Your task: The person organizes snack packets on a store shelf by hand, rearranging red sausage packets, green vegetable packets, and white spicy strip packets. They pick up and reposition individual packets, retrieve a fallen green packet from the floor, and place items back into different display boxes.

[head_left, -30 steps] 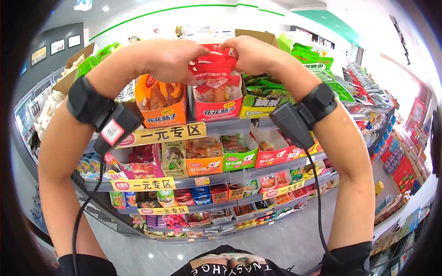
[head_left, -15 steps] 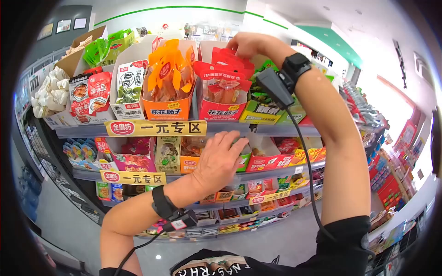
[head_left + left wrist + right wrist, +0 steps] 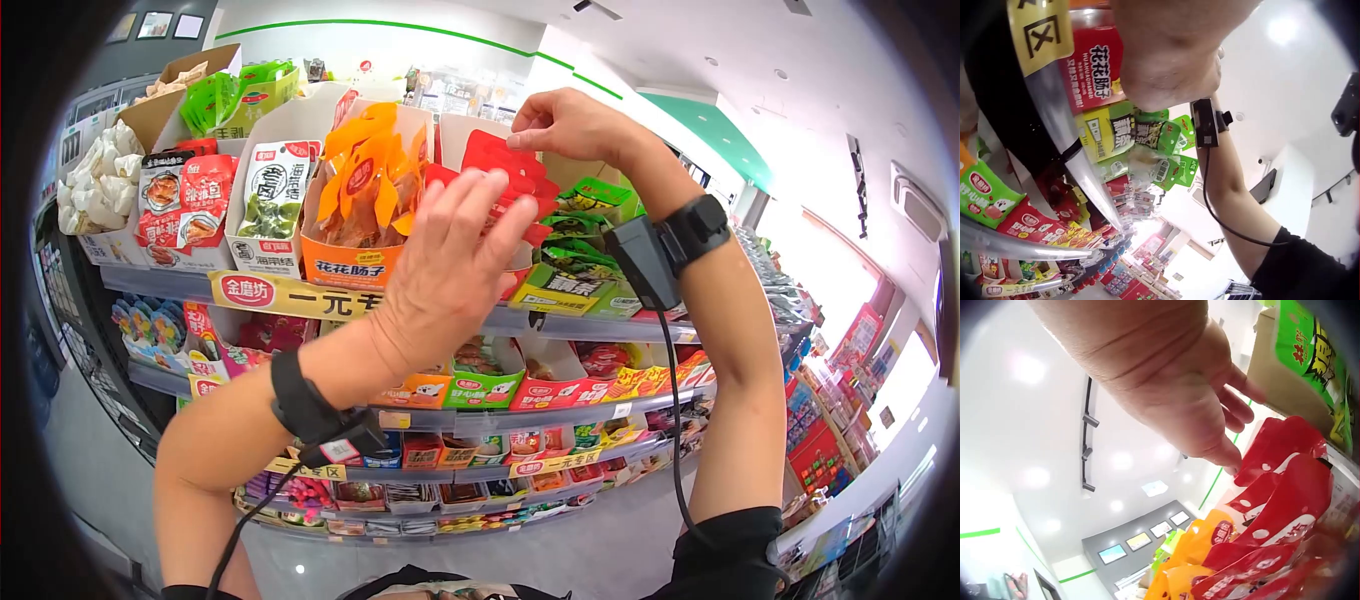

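Red packets point(image 3: 505, 165) stand in a box on the top shelf, partly hidden by my left hand point(image 3: 450, 270), whose fingers are spread in front of them. Just above their upper ends is my right hand point(image 3: 575, 125), fingers loosely bent. In the right wrist view, the thumb of the right hand point(image 3: 1172, 400) is close to the tip of a red packet point(image 3: 1300, 487); whether they touch, I cannot tell. The left hand point(image 3: 1169, 56) covers part of the red box point(image 3: 1094, 62) in the left wrist view. Neither hand visibly holds anything.
Orange packets point(image 3: 370, 170) stand left of the red ones, green packets point(image 3: 585, 235) right of them. Lower shelves carry more snack boxes, including a green one point(image 3: 480, 388). The top shelf's front edge point(image 3: 560, 325) runs below the boxes.
My left hand left the red packets, dropped below the top shelf, then rose in front of their box. My right hand has lifted slightly from the packets. The view has shifted.
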Demonstrator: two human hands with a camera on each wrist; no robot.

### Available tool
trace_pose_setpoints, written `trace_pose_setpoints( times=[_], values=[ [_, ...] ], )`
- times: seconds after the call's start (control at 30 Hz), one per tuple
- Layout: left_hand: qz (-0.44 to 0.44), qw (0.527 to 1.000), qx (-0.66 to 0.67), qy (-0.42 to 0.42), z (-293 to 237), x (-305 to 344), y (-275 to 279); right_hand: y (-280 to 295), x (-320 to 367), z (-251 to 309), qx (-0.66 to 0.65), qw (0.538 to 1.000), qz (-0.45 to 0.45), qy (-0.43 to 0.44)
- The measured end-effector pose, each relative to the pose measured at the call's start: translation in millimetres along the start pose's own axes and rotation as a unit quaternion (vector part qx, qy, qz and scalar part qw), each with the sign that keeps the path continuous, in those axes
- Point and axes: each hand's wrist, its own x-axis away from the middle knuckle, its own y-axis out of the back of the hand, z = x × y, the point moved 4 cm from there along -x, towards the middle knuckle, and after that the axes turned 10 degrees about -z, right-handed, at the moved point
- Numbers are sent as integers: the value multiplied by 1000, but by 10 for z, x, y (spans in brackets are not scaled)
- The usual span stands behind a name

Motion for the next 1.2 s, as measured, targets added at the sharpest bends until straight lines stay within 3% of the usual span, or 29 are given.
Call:
trace_pose_setpoints(
  times=[0.17, 0.23, 0.33, 0.37, 0.43, 0.57, 0.67, 0.93, 1.07, 1.1, 1.2],
  values=[
    [32, 995, -90, 9, 177, -238, 18, 11, 181, 245, 40, 999, 22, -4],
    [92, 987, -134, 11, 253, -233, -34, -43, 155, 247, 55, 998, 22, -7],
    [156, 978, -135, 24, 256, -275, -71, -69, 141, 325, 113, 987, -59, 100],
    [172, 977, -125, 31, 255, -283, -75, -89, 140, 306, 115, 990, -34, 78],
    [138, 983, -124, 8, 245, -270, -62, -107, 199, 347, 115, 993, 17, 32],
    [69, 985, -146, -53, 210, -232, -32, -145, 175, 237, 75, 996, 35, 28],
    [83, 981, -152, -89, 185, -132, -56, -170, 161, 173, 64, 997, 31, 14],
    [63, 993, -67, -67, 188, -97, -47, -11, 286, 109, 38, 997, 58, 25],
    [56, 995, -58, -66, 180, -115, -50, 114, 379, 218, 7, 995, -58, 77],
    [58, 994, -63, -65, 183, -117, -52, 139, 413, 256, -34, 997, -32, 66],
    [62, 993, -74, -66, 179, -113, -45, 147, 532, 373, 28, 997, 36, 65]
  ],
)
